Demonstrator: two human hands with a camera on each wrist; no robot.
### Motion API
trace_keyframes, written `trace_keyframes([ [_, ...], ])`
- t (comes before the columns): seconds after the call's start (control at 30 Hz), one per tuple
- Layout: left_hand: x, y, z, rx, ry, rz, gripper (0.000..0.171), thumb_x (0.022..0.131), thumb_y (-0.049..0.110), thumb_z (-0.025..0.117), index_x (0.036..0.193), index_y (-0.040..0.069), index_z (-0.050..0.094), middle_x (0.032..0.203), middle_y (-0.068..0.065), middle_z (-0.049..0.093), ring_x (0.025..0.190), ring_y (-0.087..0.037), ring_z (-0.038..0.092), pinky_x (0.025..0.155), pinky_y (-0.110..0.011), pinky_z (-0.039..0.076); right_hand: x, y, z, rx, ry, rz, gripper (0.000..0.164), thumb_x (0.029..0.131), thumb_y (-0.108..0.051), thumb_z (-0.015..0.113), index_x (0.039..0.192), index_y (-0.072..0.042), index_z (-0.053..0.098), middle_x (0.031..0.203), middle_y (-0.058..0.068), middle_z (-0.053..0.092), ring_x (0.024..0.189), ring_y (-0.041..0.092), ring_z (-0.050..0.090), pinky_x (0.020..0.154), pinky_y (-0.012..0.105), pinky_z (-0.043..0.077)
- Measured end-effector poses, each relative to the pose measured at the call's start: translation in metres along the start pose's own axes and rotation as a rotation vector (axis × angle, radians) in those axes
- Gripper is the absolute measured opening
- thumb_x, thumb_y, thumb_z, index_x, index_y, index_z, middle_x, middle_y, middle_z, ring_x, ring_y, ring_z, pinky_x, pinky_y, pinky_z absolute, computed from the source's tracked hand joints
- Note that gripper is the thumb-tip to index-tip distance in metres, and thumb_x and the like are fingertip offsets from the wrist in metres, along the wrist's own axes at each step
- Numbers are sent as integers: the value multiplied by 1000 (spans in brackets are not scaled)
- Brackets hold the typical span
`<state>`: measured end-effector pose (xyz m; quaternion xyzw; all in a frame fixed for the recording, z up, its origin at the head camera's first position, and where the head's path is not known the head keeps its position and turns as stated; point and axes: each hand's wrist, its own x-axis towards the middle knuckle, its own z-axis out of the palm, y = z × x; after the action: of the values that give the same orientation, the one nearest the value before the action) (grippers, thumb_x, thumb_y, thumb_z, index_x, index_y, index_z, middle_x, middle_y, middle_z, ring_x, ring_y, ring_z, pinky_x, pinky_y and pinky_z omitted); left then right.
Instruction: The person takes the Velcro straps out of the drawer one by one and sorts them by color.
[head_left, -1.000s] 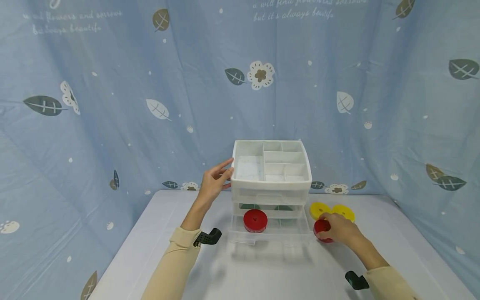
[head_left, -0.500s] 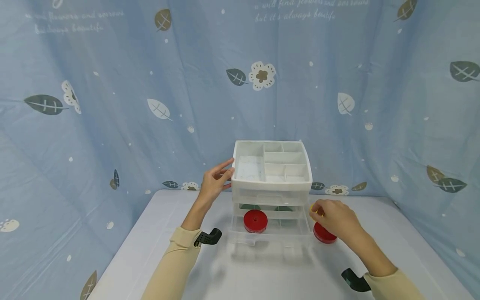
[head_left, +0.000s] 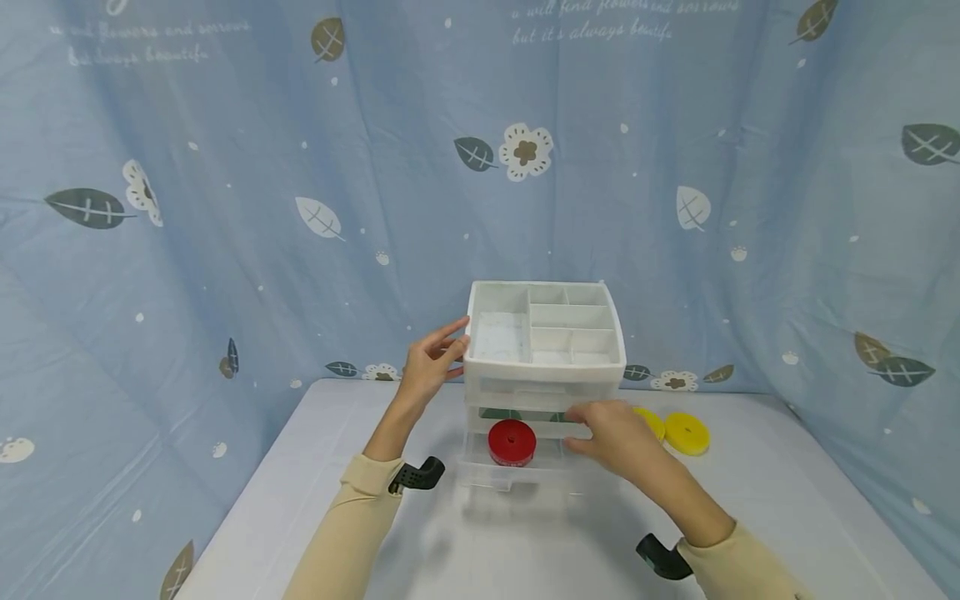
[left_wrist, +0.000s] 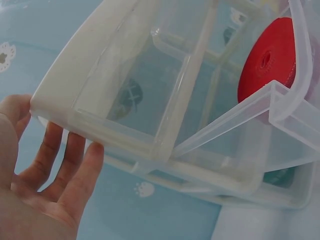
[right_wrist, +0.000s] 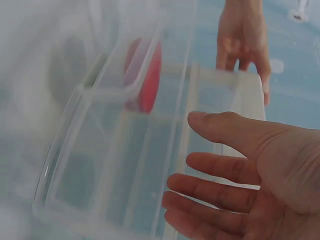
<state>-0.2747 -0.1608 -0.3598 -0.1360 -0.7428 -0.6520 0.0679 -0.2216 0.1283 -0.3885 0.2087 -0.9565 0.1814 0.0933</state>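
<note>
A white organizer [head_left: 546, 368] with clear drawers stands on the table, its lowest clear drawer [head_left: 480, 477] pulled out. In that drawer lies a red disc-like roll [head_left: 512, 442] with a small centre hole. My left hand [head_left: 429, 360] rests its fingertips against the organizer's left side, fingers loosely spread. My right hand [head_left: 611, 435] is at the drawer's right side, its fingers extended and thumb apart, with nothing in its grasp; whether it touches the plastic I cannot tell. The second red roll is out of sight in the head view, where the right arm covers its last place.
Two yellow disc-like rolls [head_left: 687, 433] lie on the table right of the organizer, one partly behind the right hand. Dark green things [head_left: 498, 413] show through the clear plastic above the red roll. A blue patterned curtain [head_left: 390, 208] hangs behind the table [head_left: 795, 483].
My right hand first let go of the right-hand red roll, then moved left past the yellow rolls to the drawer's right side. The left hand and organizer have stayed put.
</note>
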Motion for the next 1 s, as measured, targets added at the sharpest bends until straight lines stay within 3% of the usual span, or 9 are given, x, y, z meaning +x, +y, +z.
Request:
trace_keyframes([
  [0.4,1,0,0,-9,4,-2,43,99,26,61,141,24,55,129,-21,59,115,-33,61,99,-48,55,18,-31,22,46,-42,-51,51,70,-28,90,115,-12,73,118,5,70,108,26,66,91,44,59],
  [0.5,2,-1,1,-7,4,-2,44,99,26,61,142,23,55,128,-21,59,114,-32,62,98,-48,55,23,-36,30,53,-56,-82,54,69,-28,91,116,-11,72,119,6,69,108,26,64,95,45,57],
  [0.63,2,-1,1,-13,2,-4,43,99,26,61,141,24,55,127,-20,60,113,-32,61,98,-47,55,29,-40,42,49,-88,-104,54,69,-30,91,115,-8,71,114,6,69,102,24,63,91,44,59],
  [1.0,0,-1,1,4,4,-2,43,99,27,61,142,24,55,126,-20,60,111,-29,62,98,-47,55,38,-48,60,27,-142,-15,58,71,-41,88,113,-7,68,105,5,69,92,24,64,80,42,60],
])
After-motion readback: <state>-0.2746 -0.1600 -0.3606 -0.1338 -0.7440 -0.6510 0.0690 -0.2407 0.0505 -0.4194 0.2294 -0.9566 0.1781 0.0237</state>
